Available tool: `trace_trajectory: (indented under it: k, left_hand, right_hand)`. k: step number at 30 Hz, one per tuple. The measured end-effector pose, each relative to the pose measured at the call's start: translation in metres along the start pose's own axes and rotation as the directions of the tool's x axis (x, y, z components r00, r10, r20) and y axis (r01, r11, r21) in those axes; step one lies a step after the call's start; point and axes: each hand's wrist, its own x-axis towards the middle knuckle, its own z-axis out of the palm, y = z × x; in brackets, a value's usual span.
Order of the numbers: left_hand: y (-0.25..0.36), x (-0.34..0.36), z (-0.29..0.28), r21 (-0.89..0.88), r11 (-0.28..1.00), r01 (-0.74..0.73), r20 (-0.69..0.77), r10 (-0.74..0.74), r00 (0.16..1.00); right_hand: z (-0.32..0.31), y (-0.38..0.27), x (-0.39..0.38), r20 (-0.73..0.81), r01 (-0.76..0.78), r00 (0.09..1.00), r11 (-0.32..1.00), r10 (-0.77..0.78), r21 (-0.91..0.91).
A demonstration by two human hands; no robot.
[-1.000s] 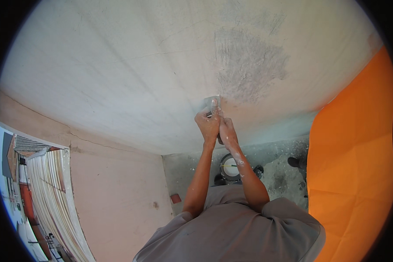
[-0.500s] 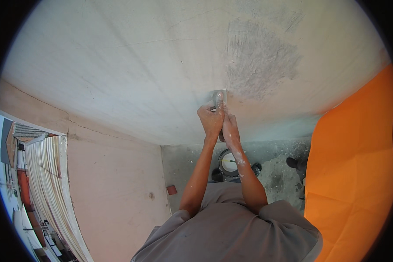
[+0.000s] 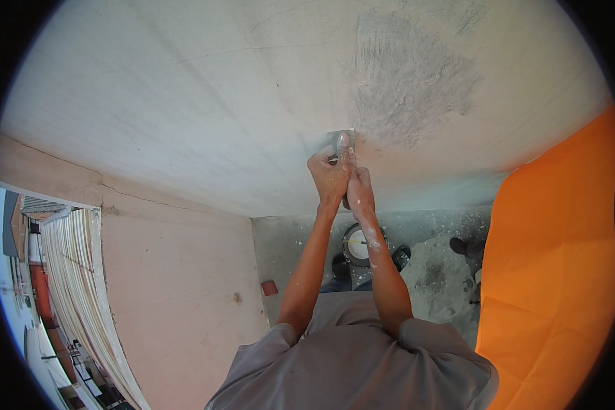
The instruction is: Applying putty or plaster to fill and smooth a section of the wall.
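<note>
Both my hands are closed together on a scraper (image 3: 344, 132), whose flat metal blade lies against the pale wall (image 3: 205, 102). My left hand (image 3: 329, 176) wraps its upper part, with a thumb stretched along the blade. Just below and to the right, my right hand (image 3: 361, 193) grips what seems to be the handle, which the fingers mostly hide. White specks of plaster cover both hands and the right forearm. Up and right of the blade, a rough grey patch (image 3: 417, 78) marks the wall.
Between my feet stands a round dark bucket (image 3: 349, 254) with whitish contents. Another dark shoe (image 3: 460, 246) shows beside a hanging orange sheet (image 3: 553, 266) at right. A small reddish block (image 3: 270, 288) lies by the left side wall (image 3: 184, 273), near a window opening with pale curtains (image 3: 75, 273).
The whole view has shifted a little, so wall, bucket and hands sit higher in the picture. My grip on the scraper is the same, and its blade shows more clearly.
</note>
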Motion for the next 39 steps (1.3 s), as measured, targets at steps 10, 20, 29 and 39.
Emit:
trace_trajectory:
  k: [10, 20, 29, 39]
  left_hand:
    - [0.011, 0.001, 0.008, -0.083, 0.996, 0.024, -0.01, -0.025, 1.0]
    - [0.023, 0.004, 0.018, -0.064, 0.997, 0.045, -0.052, -0.048, 0.998]
    - [0.029, 0.0, 0.014, -0.07, 0.997, 0.035, -0.027, -0.037, 0.999]
    - [0.059, 0.015, 0.025, -0.131, 0.989, -0.072, -0.083, 0.061, 0.995]
  right_hand:
    - [-0.009, -0.013, -0.002, 0.005, 0.042, 0.999, 0.998, -0.042, -0.035]
    - [-0.016, -0.031, 0.002, -0.006, 0.006, 1.0, 0.994, -0.006, -0.107]
    - [-0.02, -0.036, -0.011, -0.001, 0.048, 0.999, 0.994, -0.048, -0.099]
    - [-0.025, -0.076, -0.003, 0.056, 0.132, 0.99, 0.987, -0.127, -0.097]
